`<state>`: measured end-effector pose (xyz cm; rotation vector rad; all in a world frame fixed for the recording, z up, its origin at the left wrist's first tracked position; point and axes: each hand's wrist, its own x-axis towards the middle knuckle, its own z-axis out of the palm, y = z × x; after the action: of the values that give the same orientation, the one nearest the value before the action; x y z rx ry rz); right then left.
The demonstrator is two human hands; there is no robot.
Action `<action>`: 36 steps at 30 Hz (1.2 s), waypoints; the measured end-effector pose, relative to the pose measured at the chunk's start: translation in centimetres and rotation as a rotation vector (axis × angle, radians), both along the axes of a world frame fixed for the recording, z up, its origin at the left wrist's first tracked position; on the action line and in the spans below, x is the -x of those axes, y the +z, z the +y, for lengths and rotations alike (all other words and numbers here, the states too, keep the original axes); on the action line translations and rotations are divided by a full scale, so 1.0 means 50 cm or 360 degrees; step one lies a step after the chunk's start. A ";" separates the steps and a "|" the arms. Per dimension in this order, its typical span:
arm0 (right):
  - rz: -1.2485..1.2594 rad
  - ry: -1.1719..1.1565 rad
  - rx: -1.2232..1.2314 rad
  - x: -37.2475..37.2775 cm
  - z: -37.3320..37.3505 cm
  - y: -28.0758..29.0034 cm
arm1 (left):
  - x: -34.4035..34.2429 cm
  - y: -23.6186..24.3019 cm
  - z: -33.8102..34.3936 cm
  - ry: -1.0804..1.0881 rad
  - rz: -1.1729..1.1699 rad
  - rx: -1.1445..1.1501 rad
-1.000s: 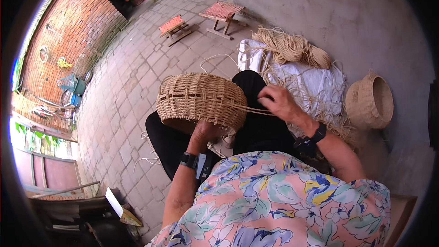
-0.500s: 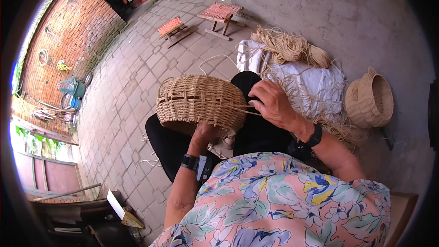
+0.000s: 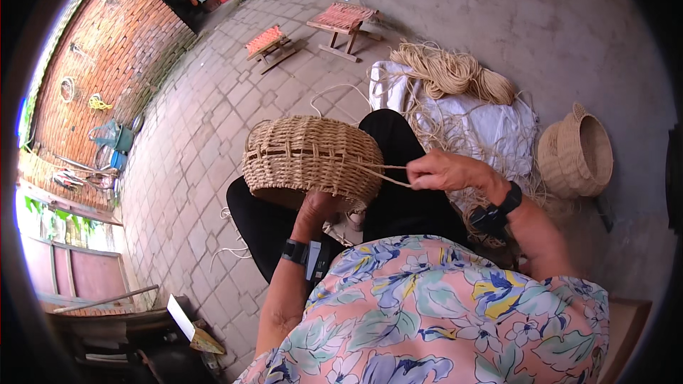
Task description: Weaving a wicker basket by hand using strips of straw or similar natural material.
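A round woven basket of tan cord rests on its side across my lap, with a dark slit running along its wall. My left hand reaches into its opening from below; the fingers are hidden inside. From the basket's right side, strands of cord stretch out to my right hand. Its fingers are closed on the cord ends, a little way off from the basket and above my right knee.
A coil of tan cord and loose strands lie on a white cloth ahead to the right. Beside it, a finished-looking woven basket lies tipped near the wall. Two low stools with woven seats stand farther off on the paved floor.
My right hand has moved right and slightly down, away from the basket, and its fingers have closed on the cord. The strands now stretch longer. My left hand and the basket stay put.
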<state>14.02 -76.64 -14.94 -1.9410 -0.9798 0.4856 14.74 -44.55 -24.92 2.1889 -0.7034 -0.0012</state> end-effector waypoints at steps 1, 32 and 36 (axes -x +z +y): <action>-0.0002 -0.0008 0.0002 0.001 -0.037 -0.021 | 0.000 0.003 -0.009 0.0059 0.0167 0.0048; 0.0495 -0.1023 -0.0434 -0.003 0.167 -0.009 | 0.001 -0.018 0.007 0.0036 -0.0499 -0.0536; -0.0515 -0.0923 -0.0416 0.051 0.115 0.024 | 0.003 -0.011 -0.006 0.0065 0.0023 -0.0289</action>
<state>11.49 -70.88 -13.76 -1.9755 -0.5855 -0.2808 14.59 -44.84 -25.45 2.3737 -0.6728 -0.0622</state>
